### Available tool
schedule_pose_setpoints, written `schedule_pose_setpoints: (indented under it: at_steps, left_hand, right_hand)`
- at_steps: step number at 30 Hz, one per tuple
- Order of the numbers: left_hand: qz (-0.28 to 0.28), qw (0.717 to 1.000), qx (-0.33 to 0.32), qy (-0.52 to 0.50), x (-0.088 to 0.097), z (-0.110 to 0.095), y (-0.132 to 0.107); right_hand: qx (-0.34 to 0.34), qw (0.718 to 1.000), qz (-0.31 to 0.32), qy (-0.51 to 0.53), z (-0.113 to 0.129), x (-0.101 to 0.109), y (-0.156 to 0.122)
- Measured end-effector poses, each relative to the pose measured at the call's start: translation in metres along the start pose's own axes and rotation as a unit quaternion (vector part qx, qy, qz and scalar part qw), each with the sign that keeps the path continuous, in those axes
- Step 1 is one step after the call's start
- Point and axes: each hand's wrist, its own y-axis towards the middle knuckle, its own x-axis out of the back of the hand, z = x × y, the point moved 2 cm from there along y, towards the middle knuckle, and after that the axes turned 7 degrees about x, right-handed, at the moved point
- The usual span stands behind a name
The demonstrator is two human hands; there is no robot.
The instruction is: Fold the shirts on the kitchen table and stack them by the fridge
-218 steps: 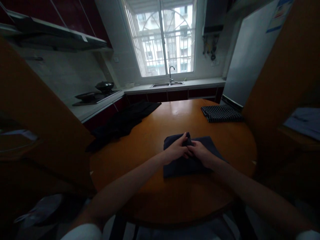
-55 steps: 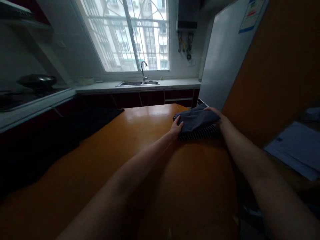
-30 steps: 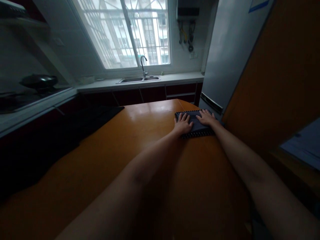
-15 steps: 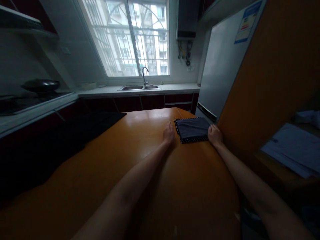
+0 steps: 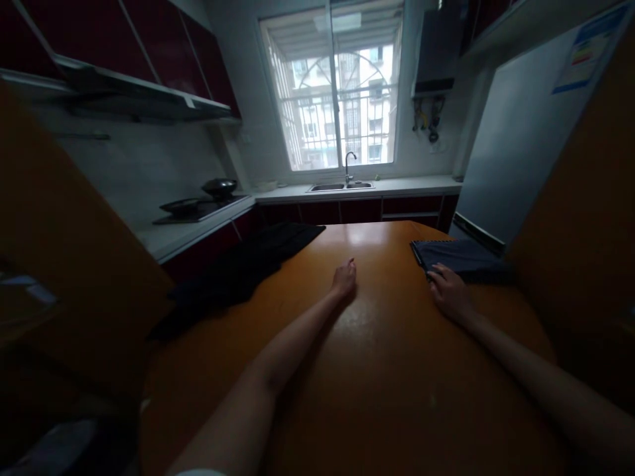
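Observation:
A folded dark blue cloth (image 5: 461, 256) lies on top of a folded striped cloth at the far right of the round orange table (image 5: 377, 370). My right hand (image 5: 449, 293) hovers just in front of that stack, fingers loosely apart, holding nothing. My left hand (image 5: 344, 277) stretches over the middle of the table, fingers extended, empty. A heap of black fabric (image 5: 238, 271) lies on the table's left side, draping over its edge.
A grey fridge (image 5: 520, 145) stands right behind the stack. The counter under the window holds a sink with a tap (image 5: 347, 178). A hob with pans (image 5: 203, 198) is at the left. Orange panels flank both sides.
Both hands have come off the stacked cloths and drawn back toward me. The left hand moved left toward the table's middle. The view has swung left and pulled back.

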Motion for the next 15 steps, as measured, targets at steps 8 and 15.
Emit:
schedule_pose_setpoints:
  at_steps: [8,15]
  left_hand:
    - [-0.025,0.997,0.037,0.070,0.115,0.075,-0.006]
    - [0.032,0.991,-0.018,0.127,0.116,0.084,-0.021]
  right_hand:
    - [-0.002,0.997,0.066,0.051,0.106,-0.061,0.059]
    - [-0.016,0.986,0.147,0.083,0.208,-0.118,0.128]
